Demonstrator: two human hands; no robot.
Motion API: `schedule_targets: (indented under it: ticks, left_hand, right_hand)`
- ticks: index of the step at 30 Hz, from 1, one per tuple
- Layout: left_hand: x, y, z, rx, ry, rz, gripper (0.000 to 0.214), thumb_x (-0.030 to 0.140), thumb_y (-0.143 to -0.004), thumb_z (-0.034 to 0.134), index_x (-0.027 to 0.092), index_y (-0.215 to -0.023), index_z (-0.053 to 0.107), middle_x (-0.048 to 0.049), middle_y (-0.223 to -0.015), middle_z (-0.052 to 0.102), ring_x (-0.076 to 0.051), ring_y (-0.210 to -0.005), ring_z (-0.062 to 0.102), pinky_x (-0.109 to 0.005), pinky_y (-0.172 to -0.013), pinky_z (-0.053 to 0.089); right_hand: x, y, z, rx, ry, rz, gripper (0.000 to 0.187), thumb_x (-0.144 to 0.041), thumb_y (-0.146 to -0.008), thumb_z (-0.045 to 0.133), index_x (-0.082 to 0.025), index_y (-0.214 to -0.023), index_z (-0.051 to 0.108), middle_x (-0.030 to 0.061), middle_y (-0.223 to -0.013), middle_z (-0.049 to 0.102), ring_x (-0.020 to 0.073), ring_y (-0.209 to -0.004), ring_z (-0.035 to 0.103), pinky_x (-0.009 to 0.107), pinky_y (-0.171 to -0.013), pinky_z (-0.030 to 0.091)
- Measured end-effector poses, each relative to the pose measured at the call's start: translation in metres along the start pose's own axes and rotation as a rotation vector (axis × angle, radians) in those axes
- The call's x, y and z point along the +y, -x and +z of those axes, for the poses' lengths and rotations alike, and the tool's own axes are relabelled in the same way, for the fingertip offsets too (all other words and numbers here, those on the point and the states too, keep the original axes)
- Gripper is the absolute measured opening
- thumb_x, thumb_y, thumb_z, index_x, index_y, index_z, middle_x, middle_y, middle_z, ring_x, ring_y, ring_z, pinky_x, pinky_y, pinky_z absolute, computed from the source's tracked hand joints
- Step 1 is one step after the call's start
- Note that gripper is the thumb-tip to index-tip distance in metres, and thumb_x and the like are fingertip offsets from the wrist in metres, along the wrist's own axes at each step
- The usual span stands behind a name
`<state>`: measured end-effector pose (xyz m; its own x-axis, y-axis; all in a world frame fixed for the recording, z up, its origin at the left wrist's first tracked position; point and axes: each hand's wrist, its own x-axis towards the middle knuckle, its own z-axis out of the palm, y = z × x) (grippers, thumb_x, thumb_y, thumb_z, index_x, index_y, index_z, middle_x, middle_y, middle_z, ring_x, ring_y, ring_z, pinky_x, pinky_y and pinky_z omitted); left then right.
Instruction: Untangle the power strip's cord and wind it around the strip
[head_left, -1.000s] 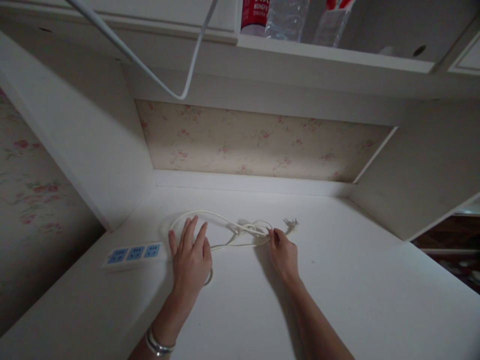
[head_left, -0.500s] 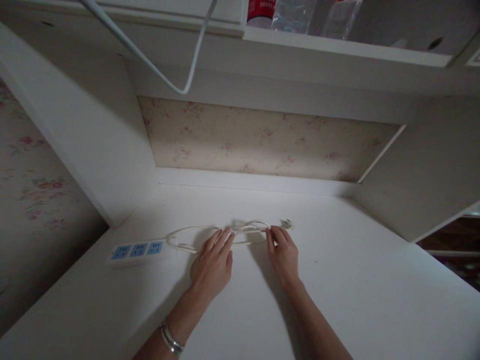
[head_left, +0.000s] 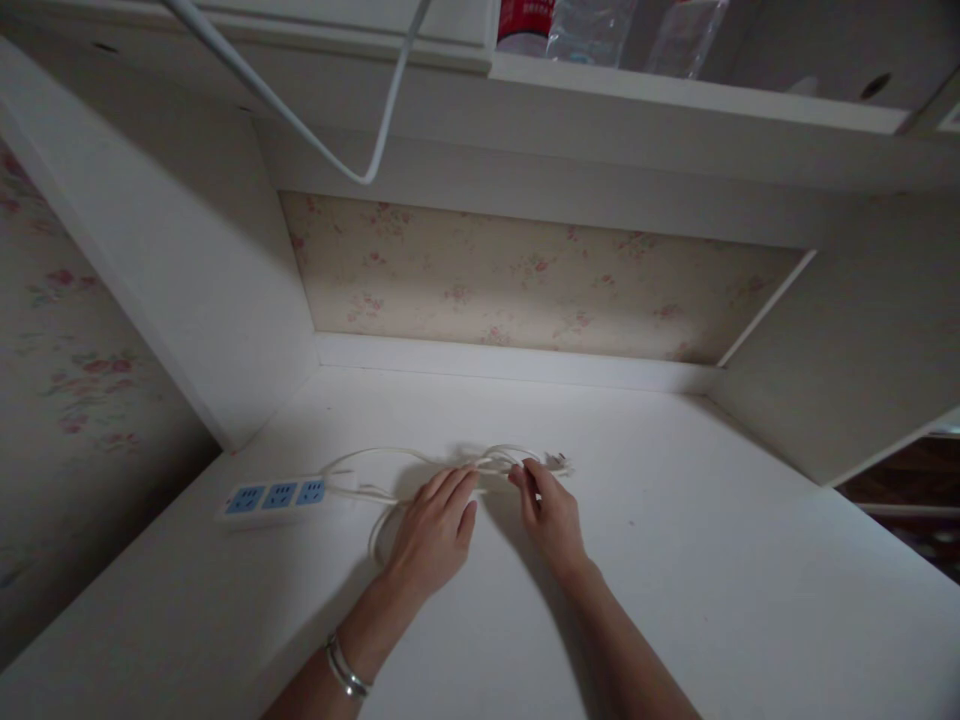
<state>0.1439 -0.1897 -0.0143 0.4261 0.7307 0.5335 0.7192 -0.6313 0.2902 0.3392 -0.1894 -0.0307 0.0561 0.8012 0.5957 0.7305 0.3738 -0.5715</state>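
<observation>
Looping, slender pale cord lies beside an oblong power strip.

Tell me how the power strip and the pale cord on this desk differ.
The power strip is straight and blocky; the pale cord is thin and looped. The power strip has three blue socket panels, while the pale cord is plain. The left hand and right hand are at the pale cord; neither is on the power strip. Both things look mostly whitish and rest at least partly on the white desk.
</observation>
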Motion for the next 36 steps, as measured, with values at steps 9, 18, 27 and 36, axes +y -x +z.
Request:
schedule_targets:
  ticks: [9, 18, 27, 36]
  left_hand:
    - [0.010, -0.002, 0.002, -0.099, -0.019, 0.000, 0.038, 0.026, -0.094, 0.044, 0.025, -0.132, 0.048, -0.0052, -0.131, 0.056, -0.023, -0.112, 0.052, -0.042, -0.096, 0.046]
    - [0.007, -0.005, 0.005, -0.046, -0.070, -0.090, 0.015, 0.029, -0.094, 0.047, 0.020, -0.092, 0.059, -0.0053, -0.096, 0.066, -0.023, -0.093, 0.059, -0.039, -0.084, 0.047]
    - [-0.004, -0.001, -0.009, 0.207, -0.015, -0.299, 0.018, 0.025, -0.097, 0.037, 0.022, -0.094, 0.055, -0.0045, -0.084, 0.068, -0.019, -0.079, 0.064, -0.030, -0.070, 0.047]
    - [-0.017, 0.003, -0.019, 0.559, 0.328, -0.525, 0.022, 0.035, -0.096, 0.039, 0.018, -0.099, 0.052, 0.0010, -0.070, 0.058, -0.014, -0.061, 0.055, -0.024, -0.057, 0.044]
  right_hand:
    - [-0.017, 0.001, 0.000, -0.233, -0.183, 0.024, 0.019, -0.030, -0.097, 0.039, -0.022, -0.109, 0.052, 0.0059, -0.094, 0.070, 0.0174, -0.085, 0.068, 0.027, -0.073, 0.050]
    - [-0.027, 0.006, 0.005, -0.183, -0.182, 0.111, 0.027, -0.040, -0.095, 0.042, -0.021, -0.103, 0.059, 0.0062, -0.088, 0.069, 0.0170, -0.074, 0.066, 0.023, -0.061, 0.050]
    - [-0.009, -0.011, 0.000, 0.034, -0.341, 0.546, 0.052, -0.061, -0.086, 0.045, -0.016, -0.104, 0.065, 0.0051, -0.074, 0.070, 0.0178, -0.058, 0.063, 0.027, -0.053, 0.050]
    - [0.016, -0.015, 0.002, 0.165, -0.162, 0.503, 0.036, -0.051, -0.082, 0.056, -0.017, -0.093, 0.062, 0.0000, -0.067, 0.058, 0.0143, -0.052, 0.048, 0.026, -0.048, 0.040]
